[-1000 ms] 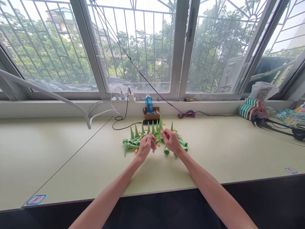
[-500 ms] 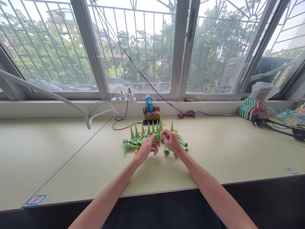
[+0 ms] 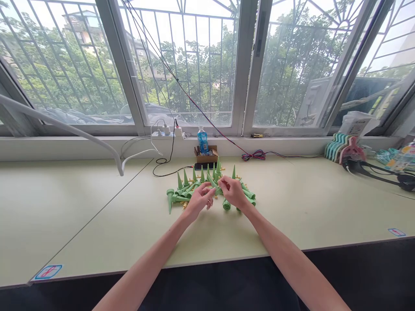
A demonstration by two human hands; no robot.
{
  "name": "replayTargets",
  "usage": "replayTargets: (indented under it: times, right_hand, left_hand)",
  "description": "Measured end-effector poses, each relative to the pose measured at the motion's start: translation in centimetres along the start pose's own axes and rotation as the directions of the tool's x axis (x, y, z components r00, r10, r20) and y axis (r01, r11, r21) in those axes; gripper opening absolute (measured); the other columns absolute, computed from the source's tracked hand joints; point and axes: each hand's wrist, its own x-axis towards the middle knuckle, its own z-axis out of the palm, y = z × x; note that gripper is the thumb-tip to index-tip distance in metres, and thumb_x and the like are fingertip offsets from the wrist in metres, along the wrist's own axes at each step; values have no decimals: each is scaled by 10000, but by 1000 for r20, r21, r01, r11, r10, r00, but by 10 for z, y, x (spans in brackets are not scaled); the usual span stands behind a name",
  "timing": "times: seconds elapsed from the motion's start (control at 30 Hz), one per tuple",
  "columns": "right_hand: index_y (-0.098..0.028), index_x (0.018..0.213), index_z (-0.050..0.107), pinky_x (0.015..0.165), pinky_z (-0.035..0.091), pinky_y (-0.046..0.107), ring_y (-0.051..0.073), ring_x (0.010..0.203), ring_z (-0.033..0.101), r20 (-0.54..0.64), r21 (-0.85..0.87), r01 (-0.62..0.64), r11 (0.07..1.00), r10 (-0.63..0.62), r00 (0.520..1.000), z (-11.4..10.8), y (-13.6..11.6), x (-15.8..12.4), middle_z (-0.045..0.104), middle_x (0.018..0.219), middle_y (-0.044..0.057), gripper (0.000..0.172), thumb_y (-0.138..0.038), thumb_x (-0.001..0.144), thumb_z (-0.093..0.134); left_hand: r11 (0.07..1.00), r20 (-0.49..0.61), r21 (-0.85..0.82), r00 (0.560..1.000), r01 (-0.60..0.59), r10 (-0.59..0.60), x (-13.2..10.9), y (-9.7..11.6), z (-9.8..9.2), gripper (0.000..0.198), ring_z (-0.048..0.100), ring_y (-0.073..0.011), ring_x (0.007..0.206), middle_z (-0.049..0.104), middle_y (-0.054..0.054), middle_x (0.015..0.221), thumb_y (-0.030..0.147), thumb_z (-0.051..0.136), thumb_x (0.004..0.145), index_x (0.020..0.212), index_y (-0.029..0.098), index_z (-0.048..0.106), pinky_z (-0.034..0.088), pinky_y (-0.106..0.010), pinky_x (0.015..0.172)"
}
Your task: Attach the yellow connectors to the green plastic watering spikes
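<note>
Both hands meet over a heap of green plastic cone spikes [image 3: 181, 192] on the pale green table [image 3: 97, 216]. My right hand [image 3: 234, 193] pinches one green cone spike [image 3: 214, 184] that points up and to the left. My left hand [image 3: 199, 199] is curled, its fingertips touching the same spike from the left. Several cones stand upright in a row [image 3: 201, 175] behind the hands; others lie flat, with small yellow pieces [image 3: 185, 204] among them.
A blue-labelled bottle [image 3: 202, 141] and a small cardboard box [image 3: 207, 156] stand at the sill behind the heap. Cables [image 3: 256, 154] run along the back. A white tube [image 3: 65, 129] arches on the left. Headphones [image 3: 379, 168] and coloured clips [image 3: 343, 149] lie at the right.
The held piece has turned: its round open end faced me half a second ago, now its side shows with the tip up-left. My left hand has closed in on it.
</note>
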Motion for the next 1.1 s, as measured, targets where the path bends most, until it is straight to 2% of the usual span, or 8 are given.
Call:
replayTargets:
  times: [0.2, 0.33, 0.83, 0.93, 1.0, 1.1]
  right_hand:
    - [-197, 679, 461, 511, 299, 232, 102, 489, 333, 16, -22, 11, 1000, -11, 1000, 1, 0, 0, 393, 535, -45, 281, -364, 902, 426]
    - [-198, 670, 451, 516, 301, 234, 105, 496, 340, 30, -33, 17, 999, -16, 999, 1, 0, 0, 396, 535, -43, 278, -355, 898, 427]
    - [-201, 649, 426, 515, 308, 233, 107, 490, 352, 32, -49, 17, 999, -15, 999, 3, 5, -1, 408, 527, -41, 286, -346, 896, 423]
    - [-201, 650, 421, 512, 300, 230, 106, 489, 347, 22, -47, 22, 999, -21, 1000, 3, 4, -1, 402, 525, -44, 284, -338, 898, 427]
    - [-201, 656, 421, 512, 300, 229, 105, 492, 344, 18, -45, 20, 999, -20, 1000, 3, 3, -1, 400, 527, -45, 280, -336, 901, 427]
    - [-200, 670, 431, 514, 301, 226, 105, 495, 342, 10, -40, 17, 999, -17, 1000, 3, 3, -1, 399, 530, -46, 273, -334, 908, 424]
  left_hand:
    - [994, -37, 47, 994, -103, 105, 2, -5, -1, 436, 394, -28, 382, 528, 40, 739, 458, 751, 670, 939, 198, 528, 309, -195, 347]
    - [983, -64, 119, 987, -141, 150, 3, -5, -1, 376, 401, -31, 410, 529, 28, 736, 444, 748, 665, 854, 190, 545, 316, -187, 358]
    - [941, -112, 266, 963, -211, 247, 4, -9, -3, 303, 420, -66, 445, 542, 13, 676, 449, 725, 690, 797, 187, 616, 324, -205, 393]
    - [945, -105, 252, 965, -207, 239, 4, -8, -2, 335, 406, -66, 398, 520, 23, 575, 517, 641, 768, 787, 184, 617, 317, -205, 375]
    - [958, -103, 210, 970, -196, 221, 4, -7, -1, 426, 393, -72, 351, 481, 29, 487, 584, 527, 831, 746, 174, 603, 315, -214, 359]
    - [982, -93, 94, 981, -162, 170, 4, -4, 1, 538, 415, -80, 331, 519, 4, 524, 652, 413, 856, 722, 158, 580, 307, -227, 331]
